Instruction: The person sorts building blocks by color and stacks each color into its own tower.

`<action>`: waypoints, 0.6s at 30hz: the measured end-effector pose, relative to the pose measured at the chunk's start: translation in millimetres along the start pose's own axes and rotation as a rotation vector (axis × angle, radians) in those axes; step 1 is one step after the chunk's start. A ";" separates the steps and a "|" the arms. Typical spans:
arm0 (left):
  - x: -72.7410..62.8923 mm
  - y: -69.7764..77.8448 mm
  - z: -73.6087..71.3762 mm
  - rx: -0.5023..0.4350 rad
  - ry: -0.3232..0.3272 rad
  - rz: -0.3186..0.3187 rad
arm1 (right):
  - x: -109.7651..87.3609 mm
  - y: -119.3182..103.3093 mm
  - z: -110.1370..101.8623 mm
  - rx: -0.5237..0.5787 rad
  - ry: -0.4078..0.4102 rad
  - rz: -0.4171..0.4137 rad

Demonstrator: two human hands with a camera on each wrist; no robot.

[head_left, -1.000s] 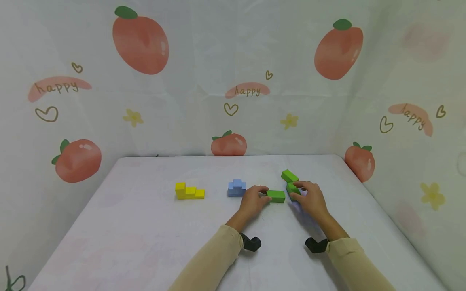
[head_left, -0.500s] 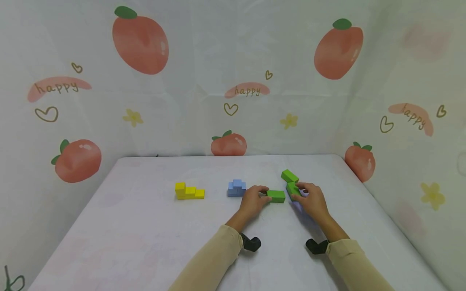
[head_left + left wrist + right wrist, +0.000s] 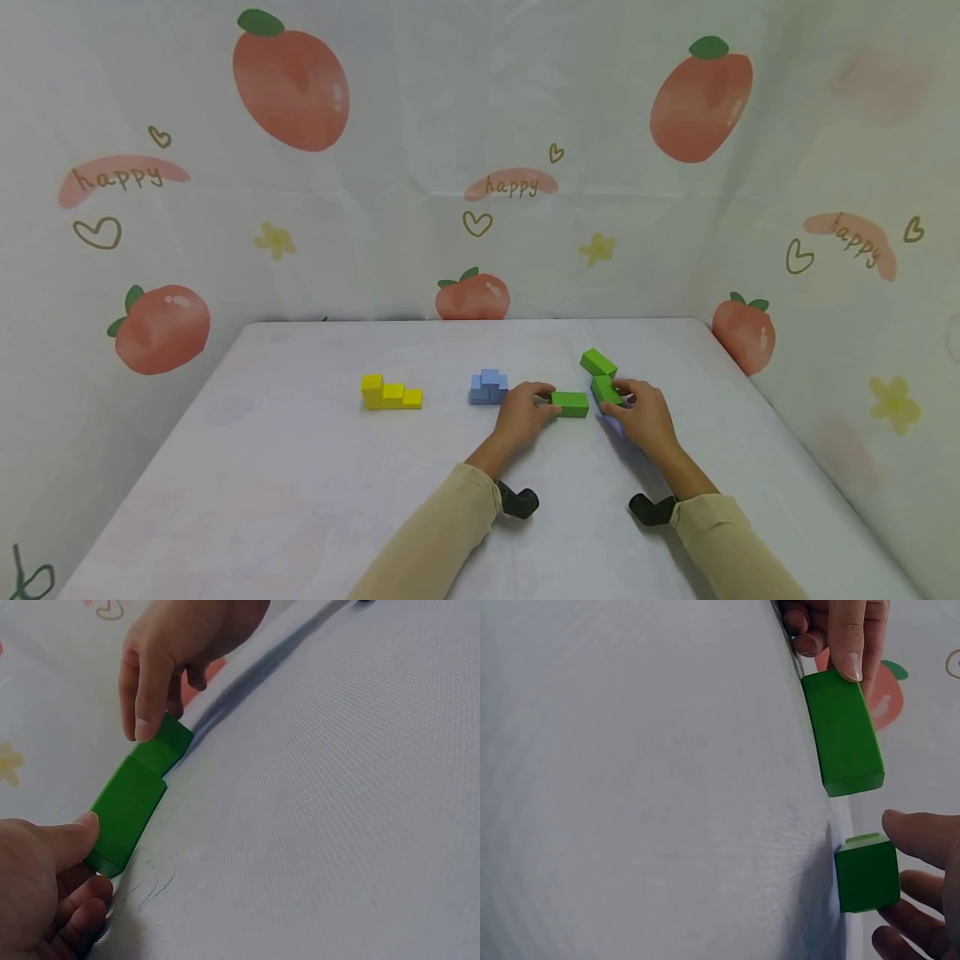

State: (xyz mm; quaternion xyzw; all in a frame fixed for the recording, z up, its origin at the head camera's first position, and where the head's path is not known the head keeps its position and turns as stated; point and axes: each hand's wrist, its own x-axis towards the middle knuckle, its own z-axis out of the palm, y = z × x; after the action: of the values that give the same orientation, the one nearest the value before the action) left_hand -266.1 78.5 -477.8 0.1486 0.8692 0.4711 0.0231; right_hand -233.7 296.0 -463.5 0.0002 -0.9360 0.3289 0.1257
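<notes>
In the head view my left hand (image 3: 521,415) holds the left end of a green block (image 3: 570,405), which lies flat on the white table. Its thumb rests along the block's side in the left wrist view. My right hand (image 3: 643,417) has thumb and fingertips around a second green block (image 3: 605,393), set at an angle just right of the first. The right wrist view shows that block's end face (image 3: 868,877) between thumb and fingers, with a gap to the first block. A third green block (image 3: 598,362) lies slantwise behind the second.
Left of my left hand stands a small stack of blue blocks (image 3: 489,387). Farther left, yellow blocks (image 3: 390,394) form a stepped shape. A patterned cloth backdrop (image 3: 480,100) rises behind the table's back edge. Black wrist devices (image 3: 517,502) sit below the hands.
My right hand has shifted slightly to the right along the second green block, whose angle changes a little. The left hand and its block have stayed in place.
</notes>
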 end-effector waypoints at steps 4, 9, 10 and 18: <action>-0.8 0.5 -0.3 -0.010 -0.007 -0.002 | 0.2 1.5 0.9 -0.022 0.005 0.014; -0.2 0.5 0.0 -0.011 -0.004 -0.002 | 0.2 1.0 0.4 -0.046 -0.003 0.043; 0.1 0.3 0.1 -0.009 -0.003 0.000 | 0.0 0.8 0.2 -0.047 -0.007 0.051; 0.4 -0.4 -0.4 -0.004 -0.003 0.000 | -1.9 -4.1 -2.7 -0.036 -0.021 0.122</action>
State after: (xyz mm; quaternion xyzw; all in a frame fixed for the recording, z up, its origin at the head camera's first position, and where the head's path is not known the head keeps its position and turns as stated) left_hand -266.7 78.1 -477.9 0.1492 0.8681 0.4728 0.0246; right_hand -230.9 294.3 -459.4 -0.0555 -0.9412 0.3193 0.0956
